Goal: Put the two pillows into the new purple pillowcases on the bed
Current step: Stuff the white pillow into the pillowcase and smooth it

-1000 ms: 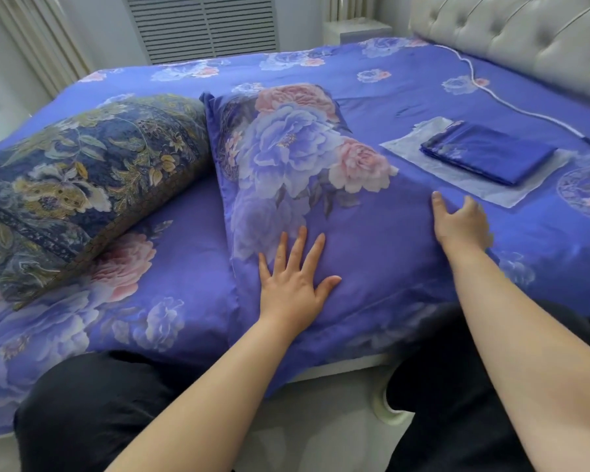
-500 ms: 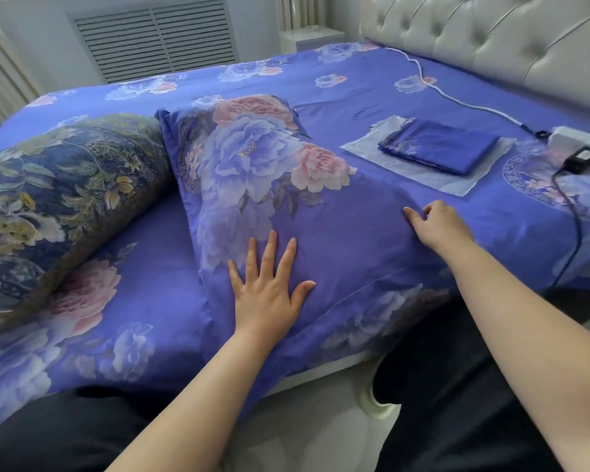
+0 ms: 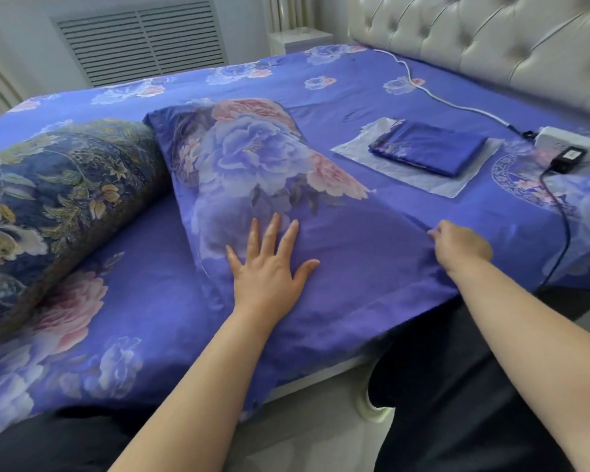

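Observation:
A pillow in a purple flowered pillowcase (image 3: 286,185) lies across the middle of the bed, its near end hanging at the bed's front edge. My left hand (image 3: 269,264) presses flat on it with fingers spread. My right hand (image 3: 457,245) sits at the pillow's right edge, fingers curled and pinching the purple fabric there. A second pillow in a dark blue and gold flowered case (image 3: 58,192) leans at the left. A folded purple pillowcase (image 3: 426,151) rests on a clear plastic bag (image 3: 361,151) further back on the right.
The bed carries a purple flowered sheet (image 3: 133,284). A white power strip (image 3: 566,139) with a black adapter (image 3: 567,158) and cables lies at the right, near the tufted headboard (image 3: 491,39). A louvred panel (image 3: 140,39) stands behind the bed.
My right hand has curled its fingers and taken hold of the pillowcase's right edge. The left hand stays flat on the pillow. The view has shifted rightward, showing the power strip.

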